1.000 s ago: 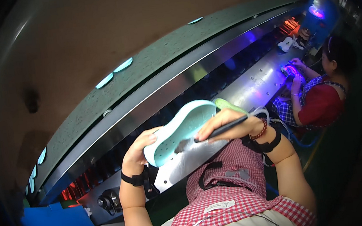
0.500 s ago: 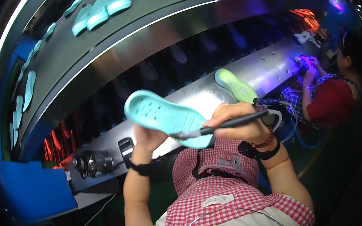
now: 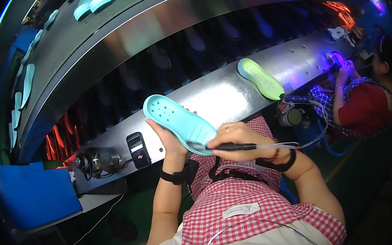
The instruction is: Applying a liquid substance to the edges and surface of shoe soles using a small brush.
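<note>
My left hand [image 3: 170,142] is closed around the side of a turquoise shoe sole [image 3: 179,119], held tilted with its hollow face up. Several small holes dot the sole's wide toe end, at the upper left. In my right hand [image 3: 241,134] is a brush [image 3: 237,147] with a black handle and a thin clear tube trailing from its back end. Its tip lies against the rim of the sole's heel, partly hidden by my fingers. On the metal ledge beyond my right hand lies a yellow-green shoe sole [image 3: 262,79] with a turquoise rim.
Turquoise soles [image 3: 29,85] ride on a dark conveyor belt [image 3: 62,55] along the back and left. A black phone-like device [image 3: 138,150] and a round machine part [image 3: 102,160] sit on the ledge [image 3: 217,96]. At the right, another person [image 3: 365,95] works under purple light.
The held sole has drawn down away from the camera. The brush handle has swung from pointing slightly up at the right to slightly down, its tip still by the heel.
</note>
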Demonstrator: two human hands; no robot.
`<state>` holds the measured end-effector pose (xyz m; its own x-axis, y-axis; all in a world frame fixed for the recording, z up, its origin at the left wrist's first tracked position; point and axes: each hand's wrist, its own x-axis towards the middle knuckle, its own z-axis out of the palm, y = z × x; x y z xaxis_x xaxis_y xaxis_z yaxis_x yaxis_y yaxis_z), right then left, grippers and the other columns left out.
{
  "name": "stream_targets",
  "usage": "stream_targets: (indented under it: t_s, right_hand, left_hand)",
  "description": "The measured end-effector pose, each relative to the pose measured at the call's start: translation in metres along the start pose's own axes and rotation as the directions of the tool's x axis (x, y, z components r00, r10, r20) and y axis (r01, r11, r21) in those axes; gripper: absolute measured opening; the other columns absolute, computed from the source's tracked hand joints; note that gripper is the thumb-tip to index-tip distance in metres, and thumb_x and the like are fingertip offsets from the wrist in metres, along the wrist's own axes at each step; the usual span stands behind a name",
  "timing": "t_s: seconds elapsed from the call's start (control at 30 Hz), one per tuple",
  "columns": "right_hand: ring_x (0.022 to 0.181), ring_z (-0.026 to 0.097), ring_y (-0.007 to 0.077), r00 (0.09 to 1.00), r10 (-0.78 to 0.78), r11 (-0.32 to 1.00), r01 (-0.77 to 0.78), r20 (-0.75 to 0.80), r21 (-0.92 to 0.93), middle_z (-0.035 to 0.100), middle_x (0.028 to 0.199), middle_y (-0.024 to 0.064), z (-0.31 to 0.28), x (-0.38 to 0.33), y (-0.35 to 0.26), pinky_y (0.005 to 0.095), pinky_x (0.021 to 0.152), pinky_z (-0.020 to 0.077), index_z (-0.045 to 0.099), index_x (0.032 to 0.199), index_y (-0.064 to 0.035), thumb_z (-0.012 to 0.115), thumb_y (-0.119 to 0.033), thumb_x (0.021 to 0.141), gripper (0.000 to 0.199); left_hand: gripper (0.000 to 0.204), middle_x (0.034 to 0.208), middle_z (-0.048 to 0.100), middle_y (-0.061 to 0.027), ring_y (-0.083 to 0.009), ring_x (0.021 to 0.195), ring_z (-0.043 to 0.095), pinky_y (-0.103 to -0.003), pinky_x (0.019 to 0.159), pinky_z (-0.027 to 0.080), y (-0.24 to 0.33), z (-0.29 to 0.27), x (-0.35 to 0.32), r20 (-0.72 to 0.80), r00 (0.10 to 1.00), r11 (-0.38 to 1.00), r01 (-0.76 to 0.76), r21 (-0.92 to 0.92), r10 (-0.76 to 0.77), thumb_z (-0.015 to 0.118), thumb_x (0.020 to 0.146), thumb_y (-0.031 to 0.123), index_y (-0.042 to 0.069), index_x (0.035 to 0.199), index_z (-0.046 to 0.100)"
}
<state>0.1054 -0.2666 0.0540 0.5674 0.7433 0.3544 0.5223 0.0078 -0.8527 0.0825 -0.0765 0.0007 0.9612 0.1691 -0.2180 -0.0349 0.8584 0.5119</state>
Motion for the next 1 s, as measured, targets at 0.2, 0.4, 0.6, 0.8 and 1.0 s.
stream_targets:
  t_s: [0.2,0.4,0.6,0.8,1.0]
  right_hand:
    - [0.067,0.059,0.0138,0.957,0.220,0.963,-0.181,-0.191,0.202,0.061,0.074,0.0100,-0.025,0.023,-0.004,0.0240,0.061,0.0462,0.067,0.090,-0.0027,0.068,-0.008,0.071,0.020]
    - [0.072,0.061,0.0189,0.995,0.028,0.966,-0.002,-0.097,0.257,0.065,0.077,0.0097,-0.025,0.012,-0.017,0.0276,0.068,0.0474,0.067,0.087,-0.0024,0.069,-0.004,0.067,0.020]
    - [0.076,0.061,0.0162,0.985,-0.150,0.968,0.131,0.079,0.213,0.065,0.084,0.0088,-0.035,0.009,-0.017,0.0267,0.069,0.0483,0.066,0.090,-0.0021,0.067,-0.003,0.072,0.019]
    - [0.077,0.060,0.0123,0.994,0.110,0.953,-0.108,0.009,0.283,0.064,0.088,0.0095,-0.038,0.004,-0.002,0.0214,0.069,0.0474,0.066,0.093,-0.0028,0.067,-0.003,0.071,0.022]
    - [0.090,0.060,0.0220,0.985,0.172,0.750,-0.130,-0.001,0.649,0.061,0.099,0.0158,-0.033,0.006,0.006,0.0296,0.081,0.0494,0.060,0.097,0.0024,0.059,0.001,0.078,0.019]
  left_hand:
    - [0.083,0.092,0.057,-0.0111,-0.0267,0.090,0.055,-0.052,0.094,0.036,-0.003,0.035,-0.001,0.177,0.981,0.988,-0.055,-0.146,0.081,0.023,0.077,0.075,0.009,0.125,0.039]
    - [0.086,0.096,0.057,-0.0108,-0.0263,0.090,0.055,-0.051,0.094,0.036,0.005,0.033,0.005,0.183,0.946,0.958,-0.240,-0.155,0.267,0.022,0.075,0.076,0.010,0.126,0.038]
    - [0.088,0.102,0.056,-0.0103,-0.0268,0.096,0.054,-0.053,0.096,0.033,0.022,0.044,0.000,0.331,0.877,0.935,-0.301,-0.186,0.348,0.023,0.074,0.077,0.009,0.126,0.039]
    - [0.090,0.104,0.053,-0.0119,-0.0274,0.095,0.054,-0.048,0.092,0.040,0.031,0.056,-0.006,0.203,0.908,0.929,-0.368,-0.035,0.367,0.021,0.070,0.081,0.008,0.118,0.044]
    - [0.087,0.115,0.052,-0.0143,-0.0298,0.104,0.052,-0.051,0.099,0.032,0.042,0.064,-0.012,0.407,0.856,0.948,-0.294,-0.124,0.319,0.026,0.075,0.076,0.006,0.123,0.043]
